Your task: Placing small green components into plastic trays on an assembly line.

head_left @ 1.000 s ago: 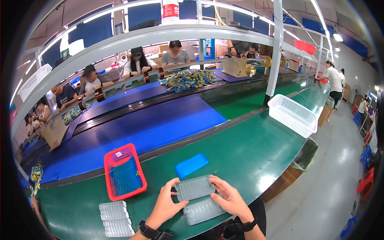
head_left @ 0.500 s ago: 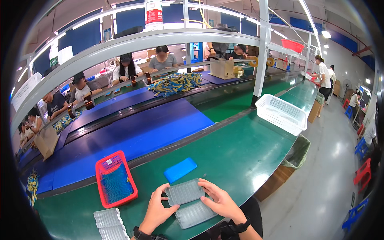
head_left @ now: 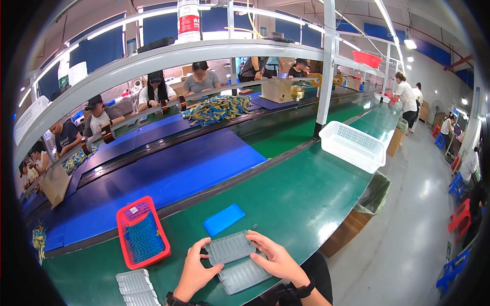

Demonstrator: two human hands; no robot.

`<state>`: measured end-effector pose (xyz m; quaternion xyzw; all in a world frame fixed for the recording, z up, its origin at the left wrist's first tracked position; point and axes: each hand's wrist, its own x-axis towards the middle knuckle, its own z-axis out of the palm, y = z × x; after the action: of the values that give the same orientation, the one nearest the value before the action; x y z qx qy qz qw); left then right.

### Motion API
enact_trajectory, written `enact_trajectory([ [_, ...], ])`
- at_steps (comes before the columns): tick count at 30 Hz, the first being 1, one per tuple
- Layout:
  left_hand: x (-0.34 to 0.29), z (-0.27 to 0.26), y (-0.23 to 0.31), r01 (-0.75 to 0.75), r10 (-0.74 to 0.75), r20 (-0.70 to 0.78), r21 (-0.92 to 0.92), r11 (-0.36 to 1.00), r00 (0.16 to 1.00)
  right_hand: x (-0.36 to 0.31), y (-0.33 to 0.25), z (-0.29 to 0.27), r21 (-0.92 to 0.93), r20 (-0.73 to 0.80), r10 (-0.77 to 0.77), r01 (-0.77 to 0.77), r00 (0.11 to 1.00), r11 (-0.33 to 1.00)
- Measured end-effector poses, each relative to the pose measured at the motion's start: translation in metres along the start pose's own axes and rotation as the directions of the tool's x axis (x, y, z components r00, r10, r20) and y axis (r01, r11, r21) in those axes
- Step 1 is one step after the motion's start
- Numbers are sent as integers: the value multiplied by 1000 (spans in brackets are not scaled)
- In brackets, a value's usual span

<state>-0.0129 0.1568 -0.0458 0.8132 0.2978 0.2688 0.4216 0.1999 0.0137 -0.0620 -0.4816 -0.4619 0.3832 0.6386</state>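
Both hands hold a clear ribbed plastic tray (head_left: 229, 247) just above the green table (head_left: 306, 194). My left hand (head_left: 194, 269) grips its left end and my right hand (head_left: 276, 258) its right end. A second clear tray (head_left: 244, 275) lies on the table directly under it, partly covered by my right hand. Just beyond the held tray, a flat blue plastic piece (head_left: 223, 219) rests on the table.
A red basket (head_left: 142, 238) with blue contents stands to the left. A stack of clear trays (head_left: 135, 288) sits at the near left. A white basket (head_left: 352, 145) stands far right by a post. Several seated people work across the blue conveyor (head_left: 168, 173).
The view has shifted a little. My hands still hold the clear tray over the second one, in much the same place.
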Motion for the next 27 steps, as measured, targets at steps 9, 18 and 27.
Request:
enact_trajectory([
  [9,1,0,1,2,-2,1,-8,1000,1000,0,-2,0,-9,5,-1,1,1000,1000],
  [18,0,0,0,7,-7,-5,0,1000,1000,0,0,0,-15,1,-12,12,1000,1000],
  [27,0,0,0,-1,1,-4,3,1000,1000,0,1,-1,-21,8,-16,16,1000,1000],
])
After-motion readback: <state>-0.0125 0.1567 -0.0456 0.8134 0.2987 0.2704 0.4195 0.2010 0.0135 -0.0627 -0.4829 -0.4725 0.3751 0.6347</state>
